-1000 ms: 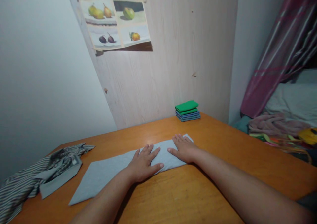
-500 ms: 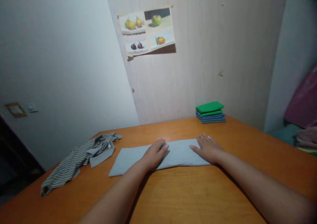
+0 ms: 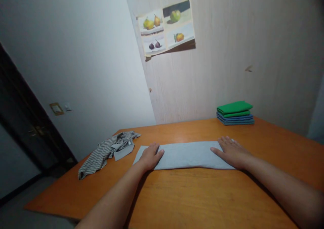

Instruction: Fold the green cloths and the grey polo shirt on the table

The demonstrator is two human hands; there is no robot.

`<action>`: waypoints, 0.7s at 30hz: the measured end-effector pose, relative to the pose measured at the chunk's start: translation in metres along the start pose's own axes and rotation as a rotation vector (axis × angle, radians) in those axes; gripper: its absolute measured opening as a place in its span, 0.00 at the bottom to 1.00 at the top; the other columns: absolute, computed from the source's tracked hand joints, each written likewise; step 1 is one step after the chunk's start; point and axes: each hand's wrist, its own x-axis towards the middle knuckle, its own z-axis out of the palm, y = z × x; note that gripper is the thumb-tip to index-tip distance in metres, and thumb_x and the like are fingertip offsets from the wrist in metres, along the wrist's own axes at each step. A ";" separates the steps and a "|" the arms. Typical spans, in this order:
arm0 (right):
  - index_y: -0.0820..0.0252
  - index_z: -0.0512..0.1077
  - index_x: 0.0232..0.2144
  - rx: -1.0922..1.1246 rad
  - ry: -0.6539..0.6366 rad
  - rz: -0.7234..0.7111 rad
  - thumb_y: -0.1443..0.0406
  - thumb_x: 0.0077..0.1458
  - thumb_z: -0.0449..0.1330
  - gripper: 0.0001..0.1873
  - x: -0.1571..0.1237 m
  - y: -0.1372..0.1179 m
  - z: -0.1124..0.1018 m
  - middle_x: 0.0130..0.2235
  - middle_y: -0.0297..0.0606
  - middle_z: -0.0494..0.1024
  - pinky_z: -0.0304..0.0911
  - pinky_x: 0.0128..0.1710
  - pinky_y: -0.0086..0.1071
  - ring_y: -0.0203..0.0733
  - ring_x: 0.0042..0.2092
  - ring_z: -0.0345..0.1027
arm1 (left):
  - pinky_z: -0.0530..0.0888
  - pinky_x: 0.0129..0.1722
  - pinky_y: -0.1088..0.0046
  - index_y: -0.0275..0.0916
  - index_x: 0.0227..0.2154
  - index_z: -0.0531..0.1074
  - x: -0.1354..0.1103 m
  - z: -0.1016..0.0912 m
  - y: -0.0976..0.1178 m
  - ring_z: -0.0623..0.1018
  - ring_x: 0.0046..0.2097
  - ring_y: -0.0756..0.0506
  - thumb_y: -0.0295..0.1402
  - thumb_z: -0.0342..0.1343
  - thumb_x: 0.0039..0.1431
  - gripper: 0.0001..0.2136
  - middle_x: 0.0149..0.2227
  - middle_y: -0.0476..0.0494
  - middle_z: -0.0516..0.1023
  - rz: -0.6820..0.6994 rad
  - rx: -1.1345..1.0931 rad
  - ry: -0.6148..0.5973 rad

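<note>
A light grey cloth (image 3: 187, 155), folded into a long flat strip, lies across the table in front of me. My left hand (image 3: 151, 156) rests flat near its left end, thumb apart from the fingers. Over the right end lies my right hand (image 3: 231, 151), palm down with the fingers stretched out. Neither hand grips the cloth; both press on its upper face. What garment the cloth is, I cannot tell from the folded shape.
A crumpled striped collared shirt (image 3: 106, 153) lies at the table's left side. Folded green and blue cloths (image 3: 235, 113) are stacked at the back right, near the wall. The orange wooden table (image 3: 202, 198) has its left edge in view. Fruit pictures (image 3: 165, 28) hang on the wall.
My left hand has slid left along the cloth, from near its middle toward its left end. My right hand stays on the right end. The view has turned left.
</note>
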 end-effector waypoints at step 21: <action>0.75 0.56 0.67 0.020 0.017 -0.006 0.35 0.58 0.38 0.54 0.003 0.002 0.003 0.70 0.56 0.53 0.39 0.69 0.52 0.60 0.71 0.40 | 0.68 0.27 0.71 0.38 0.28 0.73 -0.017 -0.044 -0.054 0.80 0.35 0.39 0.43 0.65 0.48 0.14 0.30 0.41 0.80 -0.640 -0.205 0.008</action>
